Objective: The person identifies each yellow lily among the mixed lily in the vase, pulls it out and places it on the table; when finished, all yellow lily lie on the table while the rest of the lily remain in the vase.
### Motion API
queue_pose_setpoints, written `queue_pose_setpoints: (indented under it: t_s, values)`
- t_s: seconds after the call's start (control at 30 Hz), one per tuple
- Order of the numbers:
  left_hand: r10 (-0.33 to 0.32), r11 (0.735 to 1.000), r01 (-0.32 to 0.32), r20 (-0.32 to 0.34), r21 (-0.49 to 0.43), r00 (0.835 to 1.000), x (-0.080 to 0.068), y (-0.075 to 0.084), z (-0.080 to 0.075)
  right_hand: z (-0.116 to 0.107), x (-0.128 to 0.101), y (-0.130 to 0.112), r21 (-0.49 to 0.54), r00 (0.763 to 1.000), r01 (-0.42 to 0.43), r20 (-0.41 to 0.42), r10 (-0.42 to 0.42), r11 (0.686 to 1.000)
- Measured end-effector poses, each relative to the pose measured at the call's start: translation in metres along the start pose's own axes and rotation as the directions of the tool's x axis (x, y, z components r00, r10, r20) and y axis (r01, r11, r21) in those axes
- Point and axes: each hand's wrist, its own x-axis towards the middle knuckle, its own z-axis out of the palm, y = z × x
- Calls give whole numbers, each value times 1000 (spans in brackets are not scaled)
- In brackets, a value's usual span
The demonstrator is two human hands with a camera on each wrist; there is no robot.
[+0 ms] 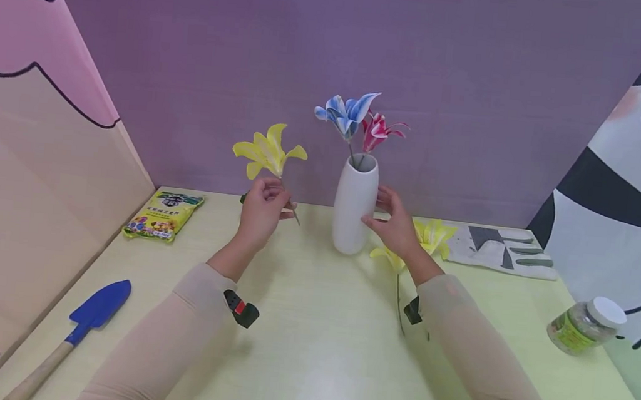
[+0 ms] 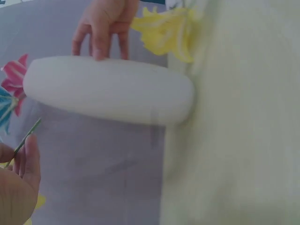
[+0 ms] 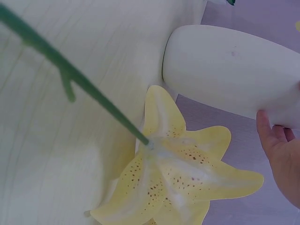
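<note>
the left hand (image 1: 262, 211) pinches a yellow lily's stem (image 1: 291, 209), bloom raised left of the white vase (image 1: 355, 204); the right hand (image 1: 394, 226) rests relaxed fingers on the vase's side. blue lily (image 1: 345, 114) and pink lily (image 1: 379, 130) already stand inside; judging by that, two yellow ones remain. only the right wrist view shows the speckles on the lying lily (image 3: 178, 171).

We count 4 flowers: 2 yellow (image 1: 268, 151) (image 1: 434, 235), 1 blue (image 1: 346, 114), 1 pink (image 1: 378, 131); 1 vase (image 1: 355, 204), 1 trowel (image 1: 91, 316), 1 jar (image 1: 585, 325), 1 seed pkt (image 1: 163, 214), 1 glove (image 1: 505, 251).
</note>
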Motion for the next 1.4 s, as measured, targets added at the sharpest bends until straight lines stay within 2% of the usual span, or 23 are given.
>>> queue_pose_setpoints:
  t_s: [0.03, 0.2, 0.33, 0.5, 0.7, 0.9, 1.1, 1.4]
  values:
    - [-21, 999, 21, 17, 34, 1000, -2, -3, -4, 0, 2, 6, 2, 1000, -4, -4, 4, 1000]
    - [-120, 981, 106, 77, 161, 990, -9, -27, -20, 1, 2, 4, -13, 1000, -7, -4, 7, 1000]
    - [-183, 959, 150, 119, 239, 976, -15, -46, -23, 0, 2, 4, -16, 1000, -14, -3, 14, 1000]
    - [-223, 944, 173, 158, 279, 962, -20, -66, -24, 0, 1, 4, -20, 1000, -14, -7, 14, 1000]
    - [-240, 937, 184, 162, 298, 957, -20, -84, -28, 1, 0, 3, -21, 1000, -22, -9, 22, 1000]
    - [-256, 928, 193, 170, 319, 952, -16, -97, -31, 1, -1, 1, -25, 1000, -27, -14, 27, 999]
    - [-301, 899, 228, 149, 374, 942, -14, -108, -31, 2, 0, 3, -19, 999, -32, -9, 32, 999]
    - [-320, 876, 224, 167, 426, 933, -12, -111, -26, 1, 0, 5, -33, 1000, -16, -14, 15, 999]
